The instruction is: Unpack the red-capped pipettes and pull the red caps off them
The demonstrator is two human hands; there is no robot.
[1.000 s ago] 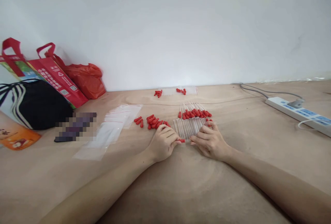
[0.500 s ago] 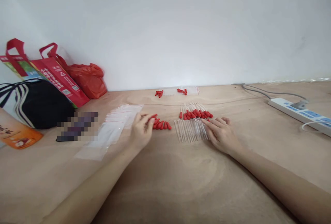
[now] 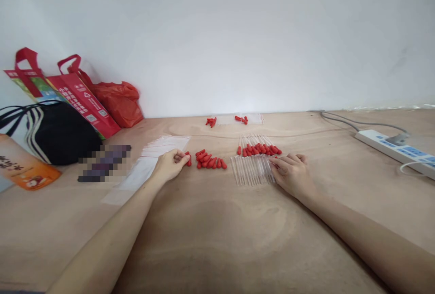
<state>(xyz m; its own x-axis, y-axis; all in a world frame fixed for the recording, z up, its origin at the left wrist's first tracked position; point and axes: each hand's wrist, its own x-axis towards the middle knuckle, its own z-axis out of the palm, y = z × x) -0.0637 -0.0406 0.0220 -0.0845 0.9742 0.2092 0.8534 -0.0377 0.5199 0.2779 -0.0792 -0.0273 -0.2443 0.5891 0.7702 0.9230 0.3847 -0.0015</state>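
Note:
My left hand (image 3: 170,165) is closed in a pinch on a red rubber bulb (image 3: 188,159), just left of a small pile of red bulbs (image 3: 206,160). My right hand (image 3: 290,171) has its fingers closed at the right end of a row of clear glass dropper tubes (image 3: 249,171). A glass tube appears to be between its fingertips, mostly hidden by them. Behind that row lie several assembled droppers (image 3: 256,149), their red bulbs toward me and their glass stems pointing away.
Clear zip bags (image 3: 146,162) lie fanned out left of my left hand. Near the wall is another bag (image 3: 226,119) with red bulbs around it. A power strip (image 3: 390,142) sits at the right. Carrier bags (image 3: 84,99), a black drawstring bag (image 3: 64,131) and an orange packet (image 3: 30,167) stand at the left.
My left hand has drawn back leftward from the pile with a red bulb in its fingers. The fingers of my right hand have curled in more, staying by the glass tubes.

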